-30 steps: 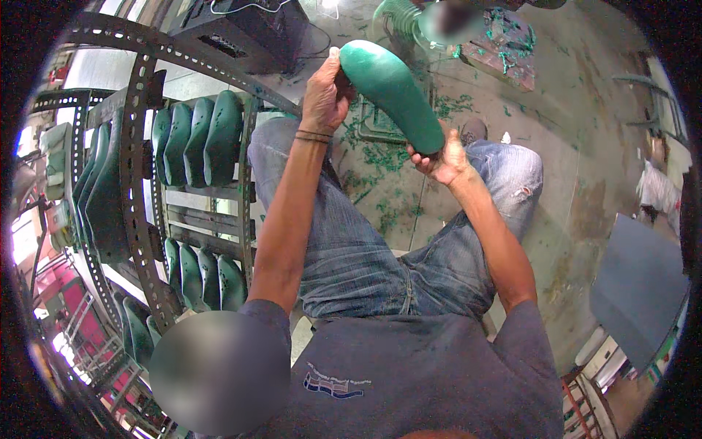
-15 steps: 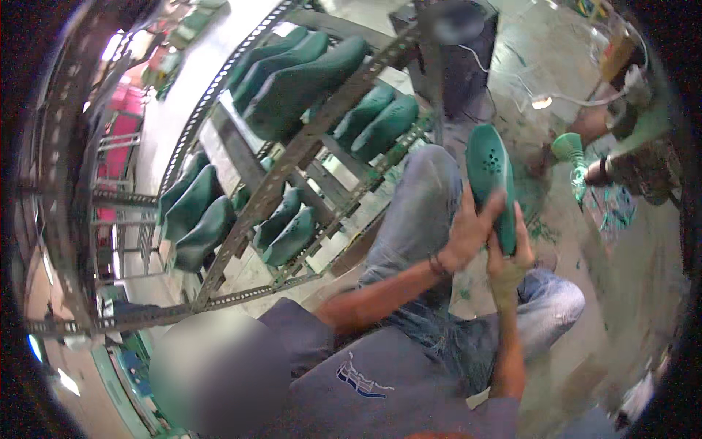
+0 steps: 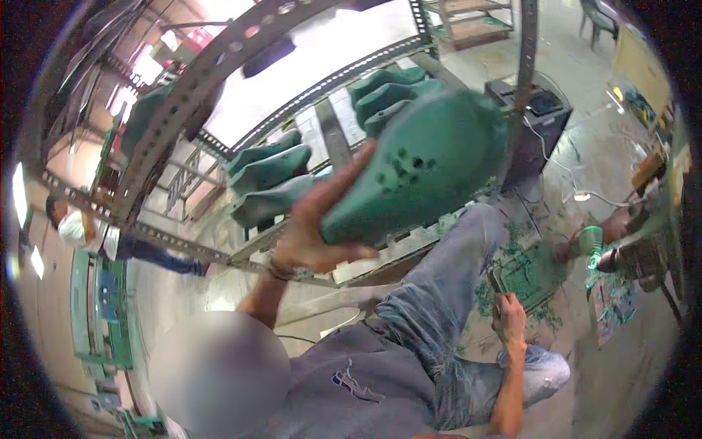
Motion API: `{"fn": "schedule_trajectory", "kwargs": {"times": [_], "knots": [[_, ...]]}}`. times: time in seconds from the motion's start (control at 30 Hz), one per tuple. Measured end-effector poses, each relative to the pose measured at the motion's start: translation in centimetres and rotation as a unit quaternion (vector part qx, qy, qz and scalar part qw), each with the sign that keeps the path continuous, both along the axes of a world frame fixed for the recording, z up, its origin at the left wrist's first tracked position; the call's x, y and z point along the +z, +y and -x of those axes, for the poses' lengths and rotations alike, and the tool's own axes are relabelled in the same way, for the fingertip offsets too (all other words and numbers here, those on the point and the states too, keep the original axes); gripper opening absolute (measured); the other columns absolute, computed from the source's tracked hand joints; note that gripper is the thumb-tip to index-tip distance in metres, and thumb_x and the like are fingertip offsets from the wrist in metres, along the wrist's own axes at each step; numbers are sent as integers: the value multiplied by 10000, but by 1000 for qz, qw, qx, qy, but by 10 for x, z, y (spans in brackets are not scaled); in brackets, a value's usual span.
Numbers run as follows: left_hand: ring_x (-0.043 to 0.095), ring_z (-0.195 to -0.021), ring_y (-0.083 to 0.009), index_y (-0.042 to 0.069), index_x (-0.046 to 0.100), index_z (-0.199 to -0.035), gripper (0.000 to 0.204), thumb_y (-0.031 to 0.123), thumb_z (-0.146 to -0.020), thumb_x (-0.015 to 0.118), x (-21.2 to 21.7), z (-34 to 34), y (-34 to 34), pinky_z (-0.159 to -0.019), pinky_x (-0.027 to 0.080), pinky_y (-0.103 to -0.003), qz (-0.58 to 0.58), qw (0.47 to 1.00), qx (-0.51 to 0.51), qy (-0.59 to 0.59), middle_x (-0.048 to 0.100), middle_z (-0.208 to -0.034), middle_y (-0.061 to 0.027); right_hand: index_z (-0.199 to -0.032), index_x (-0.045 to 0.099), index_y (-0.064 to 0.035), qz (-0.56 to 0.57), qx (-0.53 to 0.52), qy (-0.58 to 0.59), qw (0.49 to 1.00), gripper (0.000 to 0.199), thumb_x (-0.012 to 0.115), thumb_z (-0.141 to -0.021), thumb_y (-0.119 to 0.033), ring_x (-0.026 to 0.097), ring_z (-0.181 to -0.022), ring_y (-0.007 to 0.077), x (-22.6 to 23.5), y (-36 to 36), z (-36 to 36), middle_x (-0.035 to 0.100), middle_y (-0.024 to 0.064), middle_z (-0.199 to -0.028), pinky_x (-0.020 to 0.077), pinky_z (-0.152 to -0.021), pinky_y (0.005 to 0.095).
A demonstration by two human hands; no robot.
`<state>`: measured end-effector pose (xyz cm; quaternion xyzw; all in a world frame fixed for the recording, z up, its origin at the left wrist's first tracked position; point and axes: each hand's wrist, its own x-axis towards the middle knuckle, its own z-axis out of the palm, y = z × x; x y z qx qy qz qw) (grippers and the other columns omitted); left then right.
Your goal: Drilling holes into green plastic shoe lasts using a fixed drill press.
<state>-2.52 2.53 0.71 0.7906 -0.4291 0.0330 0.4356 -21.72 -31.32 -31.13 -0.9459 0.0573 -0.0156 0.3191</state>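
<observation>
A green moulded shoe (image 3: 431, 168) with a cluster of vent holes near one end is held up in front of the rack, tilted and large in view. My left hand (image 3: 311, 230) grips it at its lower left end, the fingers along one side and the thumb underneath. Low down by my right knee, my right hand (image 3: 510, 318) is closed around a slim dark tool (image 3: 497, 279); what kind of tool cannot be made out. More green shoes (image 3: 272, 164) stand in rows on the metal rack (image 3: 322, 91) to the left.
Green trimmings (image 3: 523, 282) lie scattered on the floor before my legs. A dark boxy unit (image 3: 537, 135) with a white cable stands beyond the rack. At right is a green cone-shaped piece (image 3: 589, 240). Another person (image 3: 91, 230) is at the far left.
My left hand has carried the shoe up and left from over my legs toward the rack. My right hand has come off it and dropped lower, now with the tool. The view has shifted.
</observation>
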Motion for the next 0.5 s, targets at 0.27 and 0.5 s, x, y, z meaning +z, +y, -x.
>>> {"fn": "schedule_trajectory", "kwargs": {"times": [0.27, 0.5], "knots": [[531, -1260, -333, 75, 487, -1405, 759, 227, -742, 822, 67, -26, 82, -1039, 439, -410, -230, 901, 216, -297, 536, -1367, -190, -1064, 669, -56, 10, 65, 146, 987, 365, 749, -727, -173, 638, -886, 391, -101, -18, 39, 659, 207, -901, 508, -759, 466], [496, -1299, -296, 134, 446, -1448, 743, 271, -802, 784, 61, -157, 229, -1077, 397, -382, -234, 932, 267, -80, 513, -1408, -158, -1079, 680, -58, 15, 23, 208, 978, 351, 741, -751, -168, 642, -997, 368, -48, -8, 23, 678, 213, -1019, 519, -834, 428]]}}
